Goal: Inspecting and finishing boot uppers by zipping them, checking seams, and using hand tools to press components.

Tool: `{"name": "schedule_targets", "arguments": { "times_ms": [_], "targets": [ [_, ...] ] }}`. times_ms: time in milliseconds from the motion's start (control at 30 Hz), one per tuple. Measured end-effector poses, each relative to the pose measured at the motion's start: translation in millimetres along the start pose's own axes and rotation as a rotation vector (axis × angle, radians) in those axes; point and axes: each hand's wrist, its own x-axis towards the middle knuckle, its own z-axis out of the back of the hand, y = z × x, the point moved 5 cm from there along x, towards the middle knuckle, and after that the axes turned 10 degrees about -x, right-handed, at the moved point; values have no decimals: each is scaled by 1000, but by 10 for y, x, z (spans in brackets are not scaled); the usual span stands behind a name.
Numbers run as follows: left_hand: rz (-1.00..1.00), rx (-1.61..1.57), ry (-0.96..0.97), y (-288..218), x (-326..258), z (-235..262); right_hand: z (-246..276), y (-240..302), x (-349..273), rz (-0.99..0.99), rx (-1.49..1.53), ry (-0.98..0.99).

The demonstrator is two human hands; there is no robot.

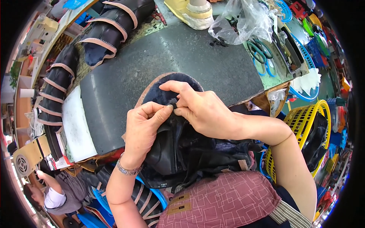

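A black leather boot upper [161, 146] with dark blue fleecy lining [154, 93] lies over the near edge of the dark work mat [125, 78] and down onto my lap. My left hand [142, 123] is closed, its thumb and forefinger pinching the upper's edge at the middle. Right beside it, my right hand [205, 110] pinches the same spot with thumb and fingertips, its forefinger stretched out above the lining. A small dark tuft shows between the fingertips; whether it is lining or a loose piece, I cannot tell.
Stacked black uppers with tan zigzag-edged strips [108, 30] lie at the far left. Scissors with teal handles [260, 51], a clear plastic bag [245, 22] and a black tray [291, 55] sit far right. A yellow basket [302, 125] stands right; another person [70, 193] is lower left.
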Motion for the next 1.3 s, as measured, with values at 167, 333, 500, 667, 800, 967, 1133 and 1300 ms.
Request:
{"name": "schedule_targets", "arguments": {
  "times_ms": [167,333,500,667,800,967,1133,1300],
  "targets": [
    [10,37,-25,23,2,-51,-9,10,-3,-4,-119,48],
    [42,21,17,52,23,-37,3,-16,8,-90,-34,78],
    [67,-28,12,50,41,-50,85,225,-58,177,-300,-38],
    [28,-45,30,67,54,-99,-34,252,-200,610,-565,-260],
    [-187,134,-33,61,40,-80,-148,229,-324,781,-618,-310],
    [-124,-10,24,93,49,-55,-136,216,-337,740,-608,-314],
    [-73,20,54,109,66,-38,-127,190,-332,720,-617,-313],
    [-20,150,107,65,54,-107,-138,138,-305,738,-598,-313]
  ]
}}
